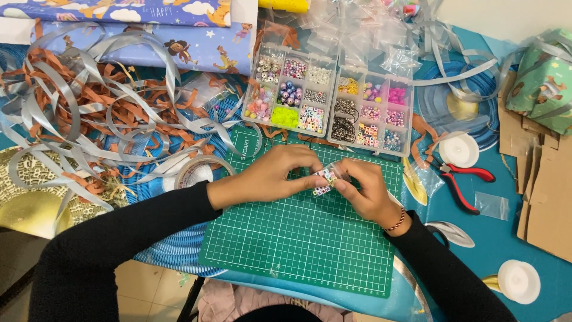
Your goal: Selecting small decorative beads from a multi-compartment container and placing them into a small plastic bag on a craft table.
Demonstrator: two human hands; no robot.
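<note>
Above the green cutting mat (298,238), left hand (280,173) and right hand (363,191) meeting fingertip to fingertip. Left fingers (310,179) closed in a pinch on a short string of white letter beads (322,182); right fingers (342,182) likewise pinched shut on the same strand, held just over the mat near its upper edge. Beyond the hands, two clear bead organisers (333,101) side by side, compartments full of coloured beads. To the right on the blue tabletop (494,238), red-handled pliers (462,179) beside a white thread spool (459,149). To the left, a tape roll (199,170) under a tangle of silver and brown ribbons (107,101).
</note>
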